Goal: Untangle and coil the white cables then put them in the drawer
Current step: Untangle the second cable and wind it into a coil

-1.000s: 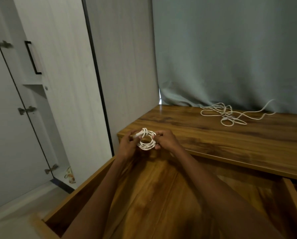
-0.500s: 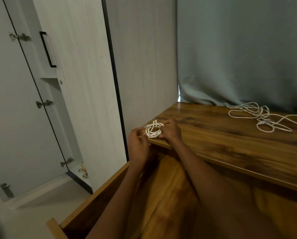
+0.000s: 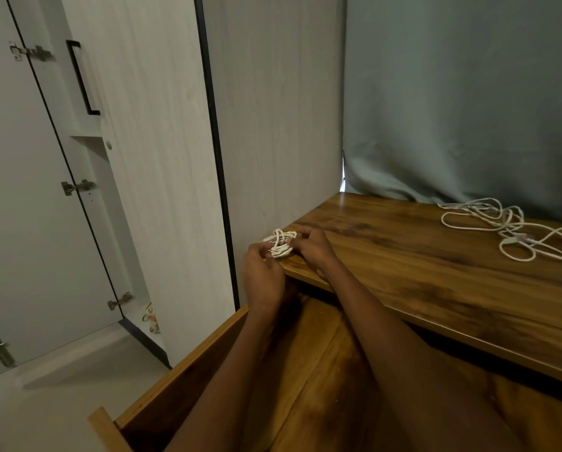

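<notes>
While both hands are still pinching it, the coil [image 3: 281,244] is sitting at the desktop [image 3: 436,275] corner over the open drawer [image 3: 188,383]; left hand [image 3: 262,272] and right hand [image 3: 312,247] barely shifting. Tangle [image 3: 504,228] unmoved.

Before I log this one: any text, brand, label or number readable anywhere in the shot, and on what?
None readable.
Coiled white cable, held by left hand and right hand: no marking visible.
Tangled white cable on the wooden top: no legible print.
Small patterned object by the wardrobe door: too small and blurred to read.
</notes>
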{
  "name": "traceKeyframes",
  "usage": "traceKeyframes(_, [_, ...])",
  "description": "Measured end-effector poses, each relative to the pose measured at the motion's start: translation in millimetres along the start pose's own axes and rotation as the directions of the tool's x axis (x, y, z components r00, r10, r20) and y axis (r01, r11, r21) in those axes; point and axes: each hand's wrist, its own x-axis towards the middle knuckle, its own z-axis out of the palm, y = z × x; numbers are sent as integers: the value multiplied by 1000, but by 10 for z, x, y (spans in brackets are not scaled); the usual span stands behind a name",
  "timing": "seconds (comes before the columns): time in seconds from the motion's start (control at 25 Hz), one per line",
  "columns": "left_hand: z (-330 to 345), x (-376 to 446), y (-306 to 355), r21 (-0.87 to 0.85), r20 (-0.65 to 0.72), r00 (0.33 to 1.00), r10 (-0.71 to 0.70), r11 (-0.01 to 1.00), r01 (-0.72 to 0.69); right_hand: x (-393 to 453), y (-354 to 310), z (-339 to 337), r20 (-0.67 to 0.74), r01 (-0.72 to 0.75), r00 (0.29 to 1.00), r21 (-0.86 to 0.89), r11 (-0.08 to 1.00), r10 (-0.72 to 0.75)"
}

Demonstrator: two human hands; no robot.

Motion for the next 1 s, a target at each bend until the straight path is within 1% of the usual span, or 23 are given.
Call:
traceKeyframes(0.08, [9, -4, -14, 13, 18, 1000, 2, 1000, -2, -75, -18, -28, -41, 49, 998, -99, 994, -53])
traceKeyframes(0.2, [-5, -32, -20, 15, 44, 999, 4, 1000, -4, -211, 3, -88, -36, 127, 990, -215, 968, -138])
traceKeyframes(0.28, [8, -89, 4, 21, 113, 993, 32, 999, -34, -307, 44, -191, -30, 130, 989, -273, 953, -143])
traceKeyframes(0.4, [61, -225, 76, 72, 232, 966, 116, 988, -136, -467, 89, -467, -23, 105, 993, -296, 949, -117])
traceKeyframes(0.52, [168, -414, 171, 113, 373, 907, 195, 961, -253, -664, 191, -888, -69, 98, 990, -297, 950, -123])
traceKeyframes(0.64, [348, -673, 347, 130, 502, 829, 246, 926, -353, -896, 302, -1414, -142, 78, 980, -367, 927, -139])
traceKeyframes(0.72, [500, -868, 483, 92, 528, 775, 348, 883, -459, -1099, 357, -1820, -193, 40, 971, -447, 894, -140])
traceKeyframes(0.8, [659, -1008, 623, 86, 510, 736, 446, 825, -559, -1268, 427, -2222, -237, -12, 962, -539, 842, -138])
traceKeyframes(0.88, [831, -1135, 761, 71, 509, 716, 479, 805, -589, -1445, 509, -2610, -298, -79, 944, -615, 785, -139])
traceKeyframes(1.0, [1131, -1350, 950, 24, 577, 670, 468, 810, -586, -1665, 643, -3105, -387, -166, 909, -674, 720, -153])
